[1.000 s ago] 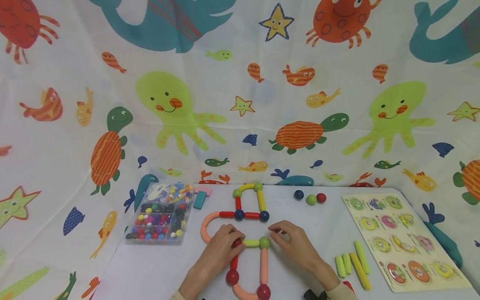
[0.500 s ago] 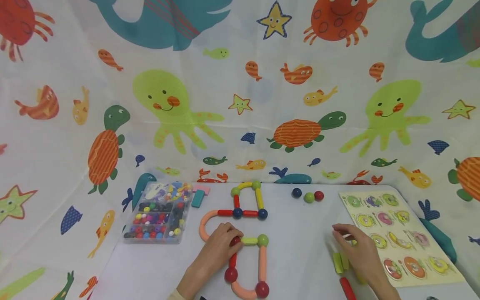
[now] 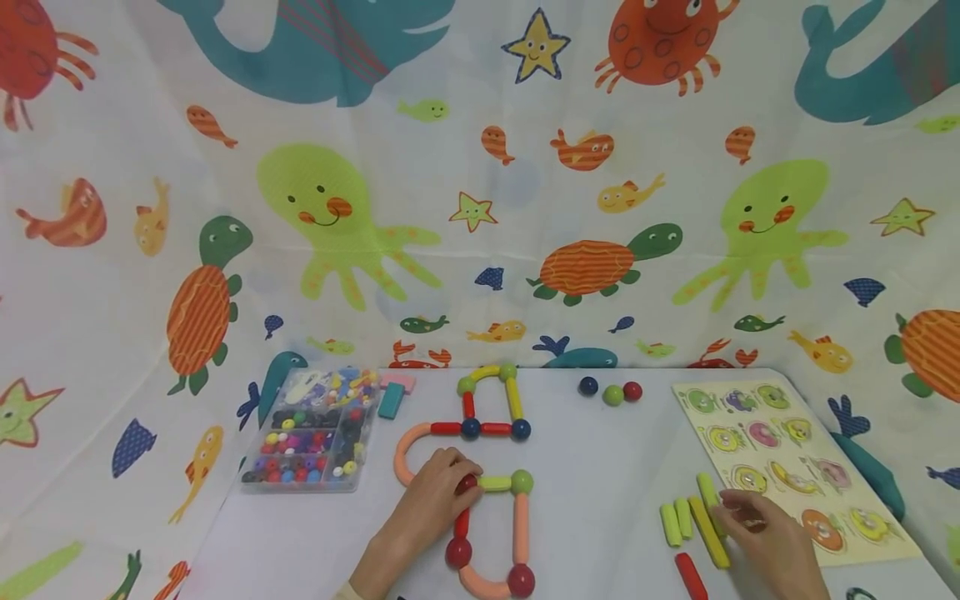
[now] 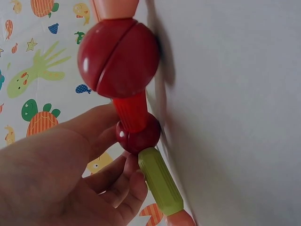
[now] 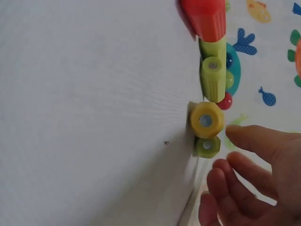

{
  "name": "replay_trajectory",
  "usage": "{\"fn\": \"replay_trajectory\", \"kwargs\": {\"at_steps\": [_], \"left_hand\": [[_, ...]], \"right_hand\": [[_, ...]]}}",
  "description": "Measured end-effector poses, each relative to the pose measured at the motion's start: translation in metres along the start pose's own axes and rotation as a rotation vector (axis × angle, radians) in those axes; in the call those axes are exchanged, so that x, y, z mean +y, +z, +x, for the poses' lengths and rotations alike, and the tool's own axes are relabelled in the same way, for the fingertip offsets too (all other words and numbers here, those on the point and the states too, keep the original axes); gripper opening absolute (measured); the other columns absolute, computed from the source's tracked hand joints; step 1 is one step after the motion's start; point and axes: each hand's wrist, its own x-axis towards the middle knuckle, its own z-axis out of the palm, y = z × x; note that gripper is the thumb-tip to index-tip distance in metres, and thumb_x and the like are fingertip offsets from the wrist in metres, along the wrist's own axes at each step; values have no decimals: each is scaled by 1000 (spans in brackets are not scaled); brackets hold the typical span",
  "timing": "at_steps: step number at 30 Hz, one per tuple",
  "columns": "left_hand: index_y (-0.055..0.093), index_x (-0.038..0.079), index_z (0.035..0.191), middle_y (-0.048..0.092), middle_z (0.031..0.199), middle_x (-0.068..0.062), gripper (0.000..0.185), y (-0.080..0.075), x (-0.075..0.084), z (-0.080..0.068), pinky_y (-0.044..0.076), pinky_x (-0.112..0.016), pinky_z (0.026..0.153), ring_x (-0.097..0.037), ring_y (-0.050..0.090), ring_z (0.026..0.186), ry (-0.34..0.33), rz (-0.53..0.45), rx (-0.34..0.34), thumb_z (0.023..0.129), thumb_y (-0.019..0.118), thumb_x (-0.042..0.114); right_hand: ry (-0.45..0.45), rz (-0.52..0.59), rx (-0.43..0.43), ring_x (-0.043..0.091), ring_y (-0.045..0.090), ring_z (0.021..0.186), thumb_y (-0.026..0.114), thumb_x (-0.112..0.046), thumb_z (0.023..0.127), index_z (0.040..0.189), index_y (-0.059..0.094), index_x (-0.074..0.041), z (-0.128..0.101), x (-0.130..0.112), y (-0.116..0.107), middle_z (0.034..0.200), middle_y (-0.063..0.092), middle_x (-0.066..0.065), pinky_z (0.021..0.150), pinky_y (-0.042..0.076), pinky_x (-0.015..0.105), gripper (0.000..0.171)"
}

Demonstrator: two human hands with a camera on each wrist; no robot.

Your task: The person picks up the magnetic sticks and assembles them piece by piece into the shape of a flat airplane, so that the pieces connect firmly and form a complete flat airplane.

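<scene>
The rod-and-ball figure (image 3: 480, 483) lies flat near the middle of the counter (image 3: 600, 500), its lower loop reaching close to the near edge. The left hand (image 3: 435, 508) rests on its left side, fingers curled about the small dark-red ball (image 3: 468, 483) where a red rod (image 4: 131, 110) and a short green rod (image 3: 496, 482) meet; the left wrist view shows the fingertips (image 4: 134, 181) touching that ball and the green rod's end. A larger dark-red ball (image 3: 458, 552) sits just below on the same red rod.

To the right, across a bare stretch of counter, a row of loose sticks (image 3: 693, 521) lies side by side: two short green ones, a long yellow one and another green one, with a red stick (image 3: 690, 577) nearer the front edge. The right hand (image 3: 768, 533) is beside the outermost stick, fingers loosely bent and holding nothing; whether it touches that stick cannot be told. It lies partly over the puzzle board (image 3: 780, 442), which runs along the counter's right edge.

Further back, three loose balls (image 3: 611, 392) sit in a row with bare counter around them. On the left, a clear bead box (image 3: 315, 442) stands near the counter's left edge, with a teal block (image 3: 390, 402) just beside it. A sea-creature cloth (image 3: 480, 208) hangs behind the counter's far edge.
</scene>
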Motion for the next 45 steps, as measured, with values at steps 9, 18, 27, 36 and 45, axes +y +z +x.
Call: {"fn": "replay_trajectory", "kwargs": {"at_steps": [9, 18, 27, 36, 45], "left_hand": [[74, 20, 116, 62, 104, 7, 29, 0, -2, 0, 49, -19, 74, -8, 48, 94, -5, 4, -13, 91, 77, 34], [74, 20, 117, 62, 105, 8, 29, -2, -2, 1, 50, -20, 77, -8, 48, 95, -9, 7, -22, 91, 76, 35], [75, 21, 116, 63, 105, 8, 30, -3, -2, 2, 50, -21, 78, -7, 49, 95, -17, 6, -25, 91, 77, 35], [74, 22, 117, 64, 106, 8, 29, -3, -3, 2, 51, -22, 79, -7, 49, 95, -19, 2, -31, 90, 77, 35], [74, 22, 117, 64, 107, 8, 30, -4, -3, 1, 51, -22, 80, -7, 49, 96, -8, 2, -36, 91, 76, 35]], "right_hand": [[-30, -25, -32, 18, 66, 81, 77, -32, 90, 119, 68, 2, 2, 3, 3, 95, 73, 8, 74, 54, 36, 46], [-5, -65, -63, 24, 67, 83, 77, -31, 90, 120, 66, 4, 10, -3, 2, 98, 72, 15, 78, 54, 45, 48], [-150, -27, 52, 25, 64, 92, 77, -25, 90, 121, 69, -4, 17, -34, 3, 107, 72, 13, 73, 51, 32, 38], [-413, 42, 48, 12, 63, 93, 78, -22, 90, 117, 73, -15, 20, -82, 26, 107, 74, -2, 76, 50, 21, 28], [-541, 122, -32, 8, 62, 93, 80, -16, 88, 116, 74, -19, 32, -118, 58, 105, 73, -7, 83, 54, 28, 29]]}}
